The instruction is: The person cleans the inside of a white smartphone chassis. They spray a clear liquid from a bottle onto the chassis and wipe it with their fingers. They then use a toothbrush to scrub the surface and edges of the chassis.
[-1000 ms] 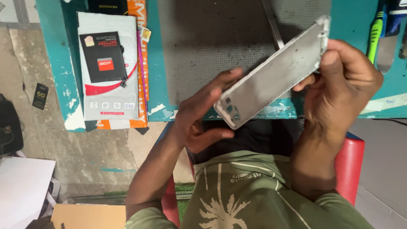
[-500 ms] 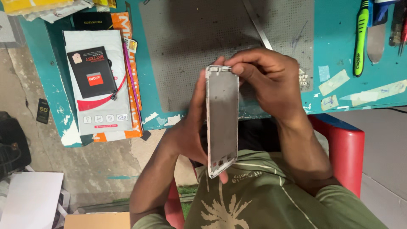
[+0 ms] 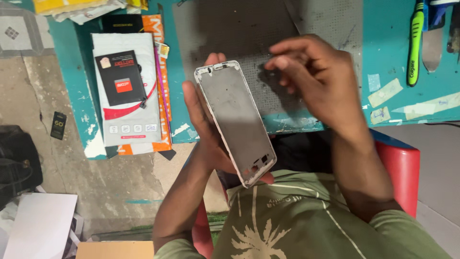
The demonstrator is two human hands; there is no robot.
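**Right hand lets go of the phone frame**

The phone frame (image 3: 235, 122) now rests only in the left hand (image 3: 207, 127), which grips it from beneath, above the lap. Its long axis runs from the table edge toward the person, cutout end nearest. The right hand (image 3: 318, 84) has lifted away, fingers loosely curled, holding nothing, over the grey mat (image 3: 239, 29).

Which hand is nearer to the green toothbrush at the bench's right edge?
Right. The right hand hovers over the grey mat, left of the toothbrush. The left hand is farther left, holding the phone frame.

Worn teal workbench (image 3: 393, 103) above cracked concrete floor (image 3: 120, 187)
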